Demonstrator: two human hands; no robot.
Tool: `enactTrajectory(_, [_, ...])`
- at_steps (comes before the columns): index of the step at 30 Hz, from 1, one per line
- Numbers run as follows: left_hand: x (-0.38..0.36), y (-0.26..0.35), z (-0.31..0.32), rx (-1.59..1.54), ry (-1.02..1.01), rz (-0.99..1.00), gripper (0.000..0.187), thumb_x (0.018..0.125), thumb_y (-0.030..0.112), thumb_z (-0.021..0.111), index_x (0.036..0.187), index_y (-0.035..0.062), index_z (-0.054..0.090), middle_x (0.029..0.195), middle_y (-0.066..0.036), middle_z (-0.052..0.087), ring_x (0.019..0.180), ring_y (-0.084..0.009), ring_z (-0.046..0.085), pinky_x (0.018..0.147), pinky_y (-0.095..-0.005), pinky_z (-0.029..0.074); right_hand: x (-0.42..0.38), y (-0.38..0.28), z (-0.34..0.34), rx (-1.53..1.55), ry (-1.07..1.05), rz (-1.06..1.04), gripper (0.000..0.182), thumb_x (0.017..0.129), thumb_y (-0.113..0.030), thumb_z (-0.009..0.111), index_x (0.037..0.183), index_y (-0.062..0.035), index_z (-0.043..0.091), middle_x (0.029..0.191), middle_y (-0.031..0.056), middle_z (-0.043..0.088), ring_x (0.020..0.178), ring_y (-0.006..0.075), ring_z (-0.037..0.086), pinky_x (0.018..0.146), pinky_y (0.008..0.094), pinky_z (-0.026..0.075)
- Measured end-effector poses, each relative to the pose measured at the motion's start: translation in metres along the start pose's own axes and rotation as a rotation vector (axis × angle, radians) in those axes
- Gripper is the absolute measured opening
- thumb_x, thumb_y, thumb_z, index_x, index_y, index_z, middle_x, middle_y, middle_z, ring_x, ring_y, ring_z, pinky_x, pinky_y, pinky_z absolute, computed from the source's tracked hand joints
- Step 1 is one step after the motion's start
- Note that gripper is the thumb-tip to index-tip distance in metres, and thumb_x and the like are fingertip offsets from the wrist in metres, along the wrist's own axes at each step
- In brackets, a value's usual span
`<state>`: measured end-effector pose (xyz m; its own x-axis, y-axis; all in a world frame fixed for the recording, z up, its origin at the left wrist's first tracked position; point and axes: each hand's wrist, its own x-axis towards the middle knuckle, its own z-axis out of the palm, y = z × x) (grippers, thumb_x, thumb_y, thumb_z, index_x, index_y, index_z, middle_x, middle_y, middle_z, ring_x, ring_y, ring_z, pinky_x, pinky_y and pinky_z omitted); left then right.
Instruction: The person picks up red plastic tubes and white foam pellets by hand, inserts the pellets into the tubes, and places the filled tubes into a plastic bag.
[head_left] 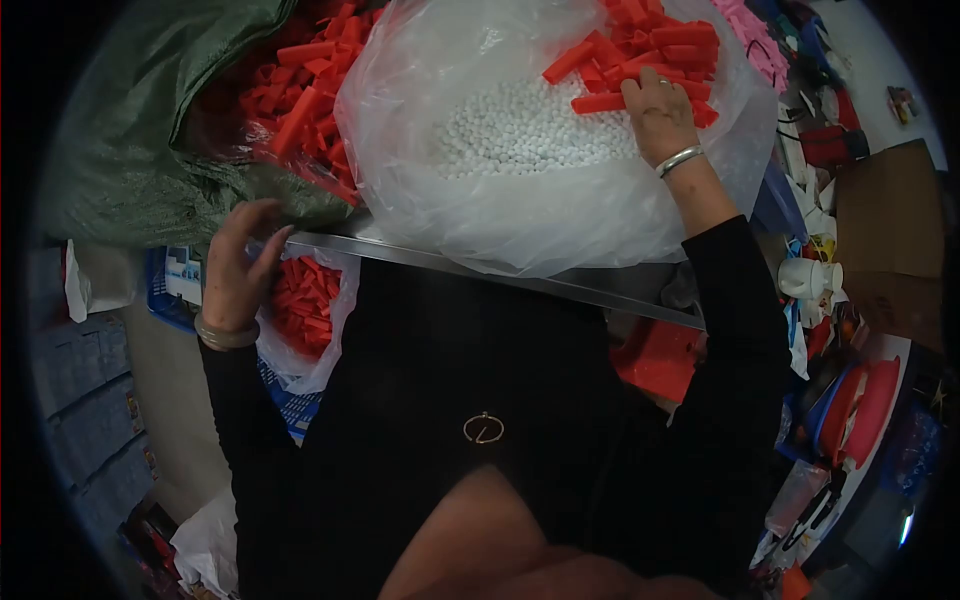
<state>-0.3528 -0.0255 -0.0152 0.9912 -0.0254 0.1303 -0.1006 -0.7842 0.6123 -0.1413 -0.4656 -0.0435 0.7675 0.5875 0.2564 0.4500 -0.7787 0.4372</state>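
Note:
My right hand [662, 115], with a silver bangle at the wrist, has its fingers closed on a red plastic piece [603, 102] at the right of the white beads [535, 130]. More red pieces [665, 45] lie just beyond it, in the same clear plastic bag [480, 235]. My left hand [240, 265] is at the left, fingers curved and apart, with nothing visible between them. It hovers by the edge of the green sack [130, 150] and above a small bag of red pieces [305, 310].
A metal table edge [520, 283] runs below the large bag. Blue baskets [168, 290] stand at the left. Toward the right are a cardboard box [890, 235], a white cup [808, 278] and red round items [870, 410]. A red object [660, 358] sits under the table edge.

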Motion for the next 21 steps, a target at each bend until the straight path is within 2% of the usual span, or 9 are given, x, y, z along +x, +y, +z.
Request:
enactTrajectory(3, [0.013, 0.016, 0.001, -0.060, 0.051, 0.050, 0.026, 0.082, 0.001, 0.064, 0.108, -0.0005, 0.061, 0.095, -0.013, 0.064, 0.086, -0.0208, 0.064, 0.076, -0.0306, 0.049, 0.000, 0.005, -0.009, 0.027, -0.024, -0.082, 0.020, 0.078, -0.006, 0.071, 0.095, -0.0070, 0.061, 0.098, 0.0160, 0.062, 0.085, 0.0291, 0.065, 0.071, 0.0356, 0.053])
enactTrajectory(5, [0.017, 0.020, 0.005, -0.070, 0.077, 0.069, 0.024, 0.083, 0.000, 0.064, 0.107, -0.0010, 0.062, 0.095, -0.012, 0.065, 0.085, -0.0199, 0.064, 0.076, -0.0300, 0.049, -0.002, 0.005, -0.023, 0.283, 0.111, -0.042, 0.018, 0.078, -0.009, 0.071, 0.092, -0.0055, 0.060, 0.096, 0.0157, 0.064, 0.083, 0.0304, 0.065, 0.069, 0.0377, 0.053])
enactTrajectory(9, [0.029, 0.029, 0.015, -0.164, 0.056, 0.131, 0.021, 0.083, 0.000, 0.063, 0.104, -0.0013, 0.063, 0.094, -0.011, 0.065, 0.084, -0.0197, 0.063, 0.076, -0.0290, 0.049, -0.004, -0.012, -0.044, 0.364, 0.058, 0.020, 0.016, 0.080, -0.013, 0.071, 0.086, -0.0027, 0.059, 0.090, 0.0160, 0.065, 0.081, 0.0323, 0.066, 0.068, 0.0396, 0.054])
enactTrajectory(11, [0.033, 0.037, 0.020, -0.171, 0.038, 0.158, 0.020, 0.084, 0.000, 0.063, 0.103, -0.0012, 0.063, 0.093, -0.011, 0.064, 0.084, -0.0195, 0.063, 0.076, -0.0288, 0.049, 0.000, -0.033, -0.058, 0.465, -0.206, 0.124, 0.017, 0.082, -0.016, 0.069, 0.086, -0.0012, 0.061, 0.085, 0.0172, 0.066, 0.082, 0.0339, 0.066, 0.069, 0.0414, 0.055])
enactTrajectory(14, [0.038, 0.044, 0.026, -0.165, 0.010, 0.206, 0.018, 0.084, -0.001, 0.062, 0.102, -0.0013, 0.062, 0.092, -0.011, 0.064, 0.082, -0.0189, 0.062, 0.076, -0.0285, 0.048, -0.001, -0.060, -0.040, 0.532, -0.325, 0.100, 0.015, 0.083, -0.014, 0.065, 0.088, -0.0001, 0.063, 0.086, 0.0207, 0.065, 0.085, 0.0358, 0.065, 0.072, 0.0436, 0.055])
enactTrajectory(15, [0.039, 0.043, 0.028, -0.183, -0.002, 0.215, 0.017, 0.084, -0.001, 0.062, 0.101, -0.0014, 0.062, 0.092, -0.011, 0.064, 0.082, -0.0185, 0.062, 0.075, -0.0284, 0.048, 0.002, -0.069, -0.039, 0.513, -0.451, 0.139, 0.013, 0.084, -0.009, 0.059, 0.090, 0.0011, 0.064, 0.089, 0.0243, 0.065, 0.086, 0.0365, 0.065, 0.075, 0.0449, 0.053])
enactTrajectory(19, [0.040, 0.042, 0.030, -0.206, -0.017, 0.207, 0.017, 0.084, -0.001, 0.063, 0.101, -0.0016, 0.062, 0.091, -0.010, 0.063, 0.082, -0.0179, 0.062, 0.075, -0.0280, 0.048, 0.006, -0.097, -0.004, 0.525, -0.428, 0.101, 0.016, 0.084, -0.008, 0.054, 0.089, 0.0022, 0.065, 0.090, 0.0279, 0.064, 0.088, 0.0396, 0.065, 0.080, 0.0449, 0.052])
enactTrajectory(21, [0.040, 0.039, 0.032, -0.218, -0.005, 0.203, 0.017, 0.084, -0.001, 0.063, 0.101, -0.0018, 0.062, 0.091, -0.010, 0.064, 0.082, -0.0179, 0.062, 0.075, -0.0279, 0.048, 0.020, -0.118, 0.006, 0.823, -0.382, 0.173, 0.021, 0.084, -0.010, 0.052, 0.088, 0.0039, 0.066, 0.091, 0.0297, 0.064, 0.090, 0.0413, 0.064, 0.082, 0.0446, 0.051])
